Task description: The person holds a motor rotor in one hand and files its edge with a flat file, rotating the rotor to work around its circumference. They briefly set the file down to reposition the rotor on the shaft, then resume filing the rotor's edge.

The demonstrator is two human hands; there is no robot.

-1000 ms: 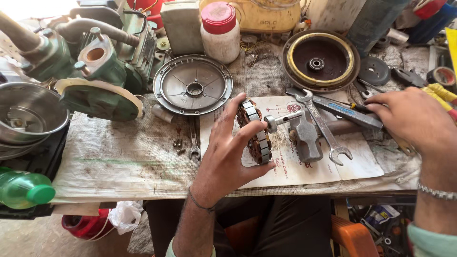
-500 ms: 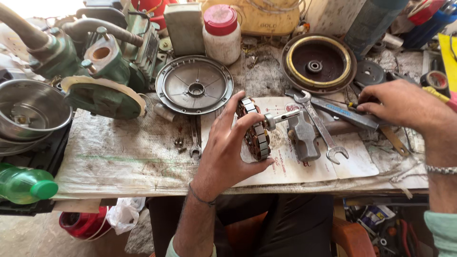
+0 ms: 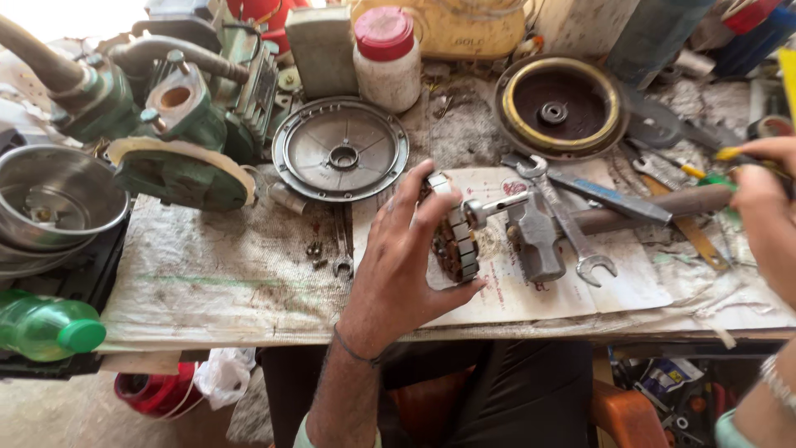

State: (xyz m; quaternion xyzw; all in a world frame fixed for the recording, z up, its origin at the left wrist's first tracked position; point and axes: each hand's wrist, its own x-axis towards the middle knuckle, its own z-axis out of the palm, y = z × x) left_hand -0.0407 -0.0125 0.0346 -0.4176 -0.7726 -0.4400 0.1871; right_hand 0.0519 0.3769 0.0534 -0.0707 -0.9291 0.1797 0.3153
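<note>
Since the earlier frames, right hand (image 3: 767,216) has moved from the tools at mid-tabletop out to the right edge; left hand (image 3: 406,265) unchanged on the rotor (image 3: 456,236).

Far left edge: steel bowl (image 3: 54,199), green bottle (image 3: 46,328) at the near-left corner. Behind them, green pump (image 3: 178,124). Grey round cover (image 3: 340,152) lies flat, centre-rear.

Left hand: fingers spread and wrapped around rotor, gripping it upright near the front edge, shaft pointing right. Just beside it: hammer (image 3: 535,236), spanner (image 3: 568,224).

Right hand: fingers curled, closed on a yellow-green screwdriver (image 3: 734,158) at the right edge.
</note>
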